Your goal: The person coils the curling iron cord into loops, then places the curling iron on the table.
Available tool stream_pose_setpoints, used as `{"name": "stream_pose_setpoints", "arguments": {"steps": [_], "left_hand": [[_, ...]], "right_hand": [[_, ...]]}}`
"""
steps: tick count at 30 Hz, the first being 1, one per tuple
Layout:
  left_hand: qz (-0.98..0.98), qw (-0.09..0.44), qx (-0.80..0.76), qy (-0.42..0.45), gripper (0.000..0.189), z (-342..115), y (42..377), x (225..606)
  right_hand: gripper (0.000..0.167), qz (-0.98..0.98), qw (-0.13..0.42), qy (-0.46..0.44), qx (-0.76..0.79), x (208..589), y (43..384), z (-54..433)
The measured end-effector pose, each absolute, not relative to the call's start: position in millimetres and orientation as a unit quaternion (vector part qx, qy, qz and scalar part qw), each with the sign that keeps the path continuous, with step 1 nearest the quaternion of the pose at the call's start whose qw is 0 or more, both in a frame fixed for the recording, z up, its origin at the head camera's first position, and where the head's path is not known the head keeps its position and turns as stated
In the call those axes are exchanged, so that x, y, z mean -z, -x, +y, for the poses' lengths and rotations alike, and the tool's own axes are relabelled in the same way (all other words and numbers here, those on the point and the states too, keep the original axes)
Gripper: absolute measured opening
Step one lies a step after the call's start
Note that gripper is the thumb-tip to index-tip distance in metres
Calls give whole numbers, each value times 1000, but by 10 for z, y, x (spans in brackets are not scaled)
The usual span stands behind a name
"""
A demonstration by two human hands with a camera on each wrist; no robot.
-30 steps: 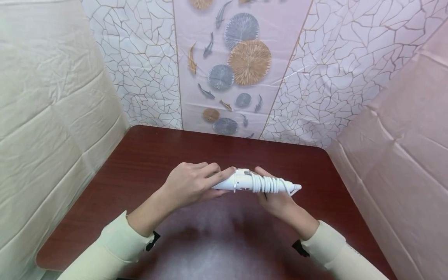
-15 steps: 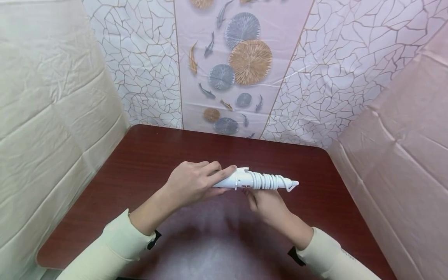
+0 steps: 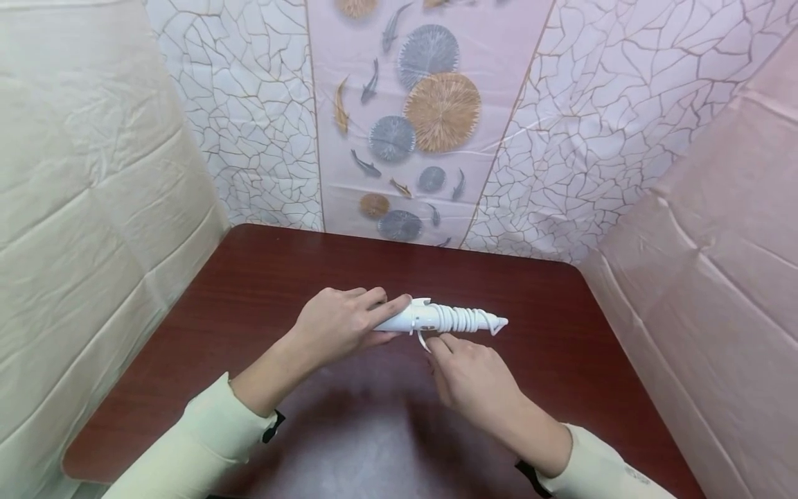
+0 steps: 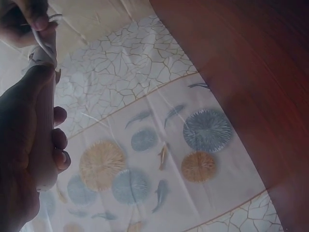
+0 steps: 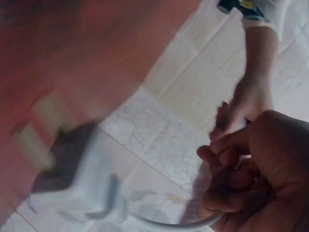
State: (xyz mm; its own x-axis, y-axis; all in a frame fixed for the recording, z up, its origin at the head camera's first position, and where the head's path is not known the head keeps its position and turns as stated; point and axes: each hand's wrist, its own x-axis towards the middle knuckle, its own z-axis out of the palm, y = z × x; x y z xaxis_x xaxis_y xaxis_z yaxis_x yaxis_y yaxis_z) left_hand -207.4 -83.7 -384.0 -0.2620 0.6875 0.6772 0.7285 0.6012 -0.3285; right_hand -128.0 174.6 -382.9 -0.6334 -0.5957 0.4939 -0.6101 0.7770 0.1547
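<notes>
A white wand-shaped electric appliance (image 3: 397,321) is held above the table, lying almost level, its exact kind unclear. White cord (image 3: 458,319) is wound in several coils around its right part. My left hand (image 3: 343,322) grips the left part, with fingers wrapped around it in the left wrist view. Just below the coils, my right hand (image 3: 476,378) pinches a loose length of cord with curled fingers. In the right wrist view a two-prong plug (image 5: 84,181), blurred, hangs on the cord that runs into the right hand. The left palm hides the appliance's far end in the head view.
The dark red-brown table (image 3: 280,260) lies beneath both hands. Behind it hangs a patterned cloth (image 3: 399,166) with fish and round motifs. Pale fabric walls (image 3: 93,229) close off the left and right sides.
My right hand has moved from behind the appliance to below it and now draws a short loop of cord away. The appliance has shifted slightly left; my left hand keeps its grip.
</notes>
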Motion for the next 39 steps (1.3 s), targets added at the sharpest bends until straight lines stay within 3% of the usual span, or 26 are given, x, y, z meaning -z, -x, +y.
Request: {"name": "stream_pose_setpoints", "arguments": {"steps": [9,15,26,29,35,39], "left_hand": [[-805,390,26,447,54,-871,2081,3851],[-802,383,12,459,54,-848,2074,3866],[-793,355,-3,496,52,-841,2023,3903],[-787,358,-1,503,51,-830,2025,3912],[-776,368,5,513,51,-820,2027,3893],[-768,376,5,518,50,-809,2031,3888]], "right_hand": [[18,-877,309,-369,-20,3526,1353,1918],[20,-846,299,-440,-33,3408,1496,1943],[45,-820,285,-493,-61,3320,1898,2083],[43,-819,265,-506,-63,3293,1941,2098],[21,-814,190,-539,-104,3210,1966,2115],[26,-811,164,-547,-128,3179,1969,2132]]}}
